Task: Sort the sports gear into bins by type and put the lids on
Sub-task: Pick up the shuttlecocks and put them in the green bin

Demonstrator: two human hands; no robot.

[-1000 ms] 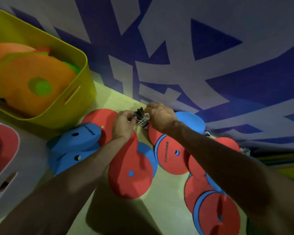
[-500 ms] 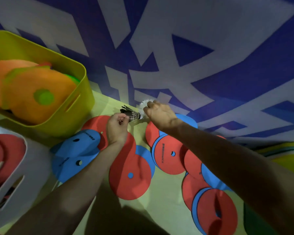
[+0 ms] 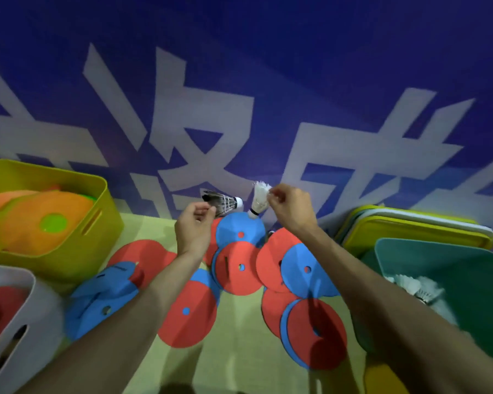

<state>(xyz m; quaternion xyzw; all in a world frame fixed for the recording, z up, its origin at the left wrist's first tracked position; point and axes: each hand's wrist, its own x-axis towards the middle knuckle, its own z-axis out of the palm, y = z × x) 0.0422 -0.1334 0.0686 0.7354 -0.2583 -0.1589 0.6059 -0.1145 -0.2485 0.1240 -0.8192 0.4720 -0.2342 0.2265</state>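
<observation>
Black shuttlecock (image 3: 225, 204) pinched in left hand (image 3: 192, 231), white shuttlecock (image 3: 259, 201) pinched in right hand (image 3: 291, 211).

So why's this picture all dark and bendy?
Head view: the light is dim and bluish; the wide lens curves the yellow bin and the wall lettering; the grey bin at lower left is blurred, and the white shuttlecock in the right hand looks softer than the black shuttlecock in the left hand.
</observation>
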